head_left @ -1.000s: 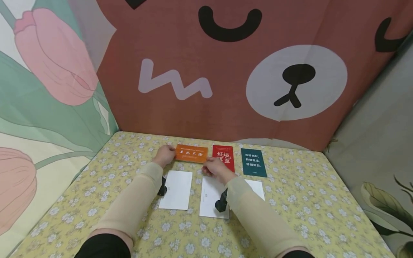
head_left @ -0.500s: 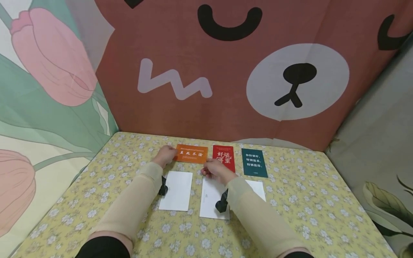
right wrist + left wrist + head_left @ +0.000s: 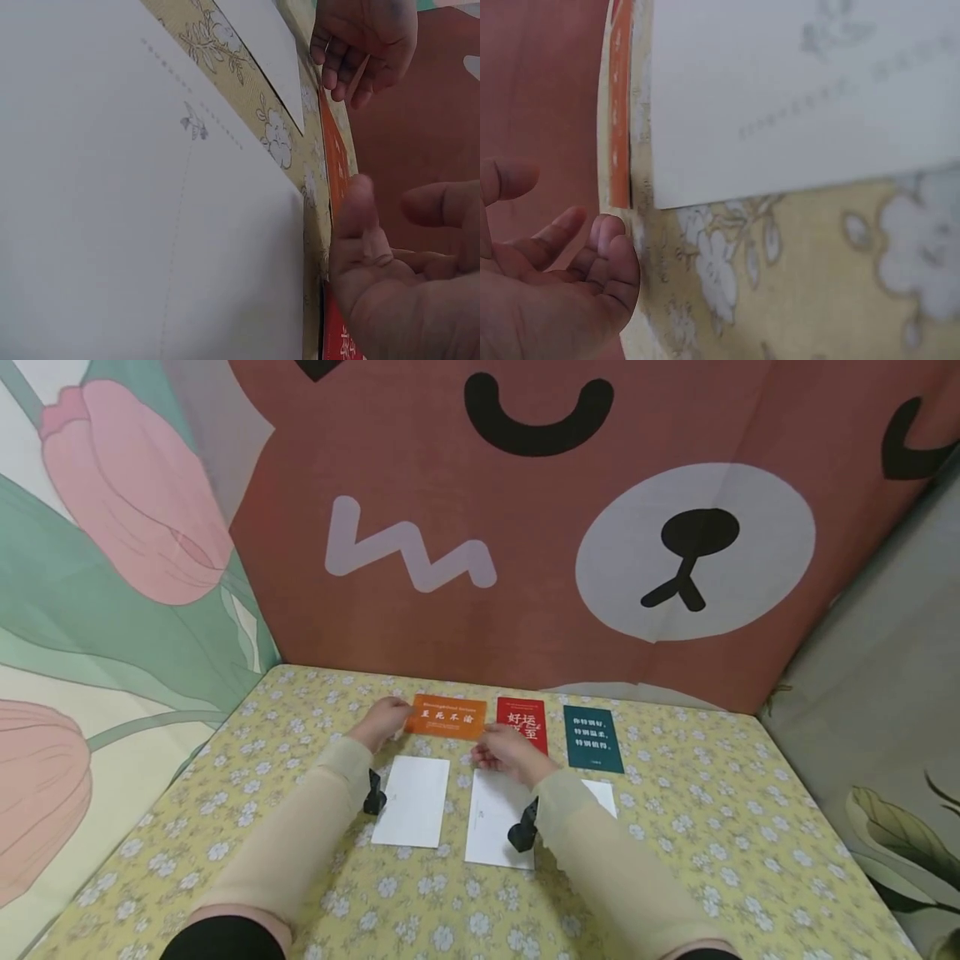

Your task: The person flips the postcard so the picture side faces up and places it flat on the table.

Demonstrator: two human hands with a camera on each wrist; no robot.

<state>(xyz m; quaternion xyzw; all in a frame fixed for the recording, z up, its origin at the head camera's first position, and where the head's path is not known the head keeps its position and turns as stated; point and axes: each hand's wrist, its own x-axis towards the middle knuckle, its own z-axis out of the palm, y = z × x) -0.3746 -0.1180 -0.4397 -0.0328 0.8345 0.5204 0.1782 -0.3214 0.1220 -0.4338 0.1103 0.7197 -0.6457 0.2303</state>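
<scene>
Near the lower middle of the head frame, lying flat and crosswise, a rectangular orange card [image 3: 448, 717] with white lettering. At its left end, a bare left hand [image 3: 378, 724], fingertips right at the edge; in the left wrist view, loosely bent with thumb and fingers apart. Cannot tell whether touching the card or just beside it. At the card's lower right corner, a bare right hand [image 3: 513, 752], digits bent and spaced apart in the right wrist view; cannot tell about contact here either. Partly behind that hand, just right of the orange card, a rectangular red card [image 3: 525, 710] with white characters. Farther right in the same row, well apart from the hands, a rectangular dark teal card [image 3: 592, 739].

Below this row in the head frame, a plain white rectangular card [image 3: 411, 802] at left, a second white card [image 3: 495, 822] partly under the right wrist, and a third white card [image 3: 604, 797] mostly hidden by the right sleeve [image 3: 607, 860]. Beneath all, a yellow cloth with white flowers [image 3: 420, 897]. At the wrists, small black devices [image 3: 522, 828]. Across the upper frame, a red-brown hanging with a cartoon bear face [image 3: 420, 635]; at upper left, a large printed pink tulip [image 3: 138, 493].
</scene>
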